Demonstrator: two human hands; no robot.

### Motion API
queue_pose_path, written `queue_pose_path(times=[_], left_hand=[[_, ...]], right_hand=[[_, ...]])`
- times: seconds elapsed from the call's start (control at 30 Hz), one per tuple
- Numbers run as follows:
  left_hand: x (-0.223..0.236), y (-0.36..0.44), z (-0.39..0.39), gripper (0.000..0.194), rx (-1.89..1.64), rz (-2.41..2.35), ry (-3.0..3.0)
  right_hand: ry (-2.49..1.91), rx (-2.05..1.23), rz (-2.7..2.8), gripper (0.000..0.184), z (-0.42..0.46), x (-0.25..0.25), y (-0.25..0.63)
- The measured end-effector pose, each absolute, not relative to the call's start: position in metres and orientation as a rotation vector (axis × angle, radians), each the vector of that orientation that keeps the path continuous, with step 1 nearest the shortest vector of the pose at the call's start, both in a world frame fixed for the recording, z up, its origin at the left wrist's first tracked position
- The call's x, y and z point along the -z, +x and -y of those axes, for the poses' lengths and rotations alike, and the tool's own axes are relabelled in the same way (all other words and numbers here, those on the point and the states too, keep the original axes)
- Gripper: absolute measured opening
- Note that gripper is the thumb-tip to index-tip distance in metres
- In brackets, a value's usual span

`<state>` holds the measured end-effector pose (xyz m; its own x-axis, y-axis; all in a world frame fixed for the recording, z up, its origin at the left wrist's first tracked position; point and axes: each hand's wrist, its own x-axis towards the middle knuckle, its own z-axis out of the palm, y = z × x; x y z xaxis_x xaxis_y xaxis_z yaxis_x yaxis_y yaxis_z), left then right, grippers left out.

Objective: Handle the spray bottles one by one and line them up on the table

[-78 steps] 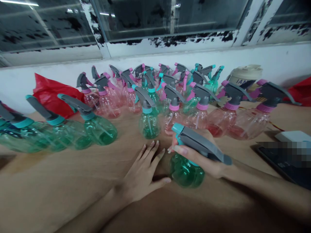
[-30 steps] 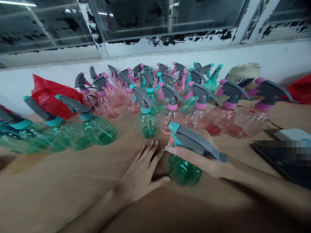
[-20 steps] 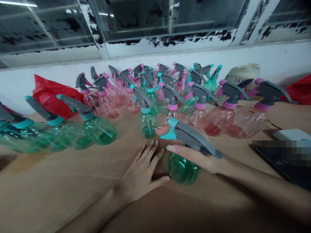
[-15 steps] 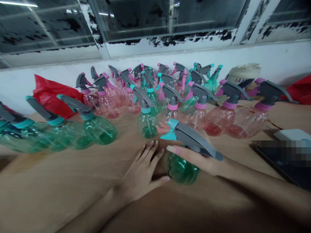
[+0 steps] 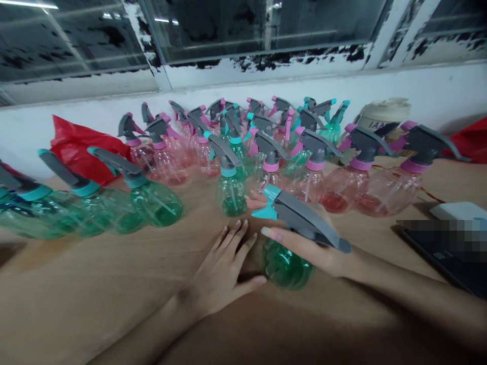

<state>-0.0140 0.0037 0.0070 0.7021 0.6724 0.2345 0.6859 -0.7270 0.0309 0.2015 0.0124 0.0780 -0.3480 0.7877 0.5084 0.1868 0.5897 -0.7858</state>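
Flat on the table lies my left hand (image 5: pixel 224 271), fingers spread and holding nothing, its thumb close to the base of a green spray bottle (image 5: pixel 287 266). That bottle stands upright, with a grey and turquoise trigger head (image 5: pixel 306 218). My right hand (image 5: pixel 319 253) is closed round its neck, thumb on the near side and fingertips partly showing behind. The palm's contact is hidden by the trigger head. Just beyond my left fingertips stands another green spray bottle (image 5: pixel 233 195).
Several green spray bottles (image 5: pixel 155 203) line the left. Pink ones (image 5: pixel 344 187) stand at the right and back. A red plastic bag (image 5: pixel 81 152), a beige bag (image 5: pixel 384 114), a dark flat device (image 5: pixel 441 253) and a white box (image 5: pixel 458 210) are also on the table (image 5: pixel 125 284).
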Motion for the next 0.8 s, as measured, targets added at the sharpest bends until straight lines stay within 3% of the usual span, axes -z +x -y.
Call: queue_pose_path(times=[0.8], left_hand=[[-0.0069, -0.014, -0.0046, 0.084, 0.35, 1.129, -2.848]], right_hand=[[-0.74, -0.793, 1.828, 0.009, -0.0114, -0.0784, 0.202]])
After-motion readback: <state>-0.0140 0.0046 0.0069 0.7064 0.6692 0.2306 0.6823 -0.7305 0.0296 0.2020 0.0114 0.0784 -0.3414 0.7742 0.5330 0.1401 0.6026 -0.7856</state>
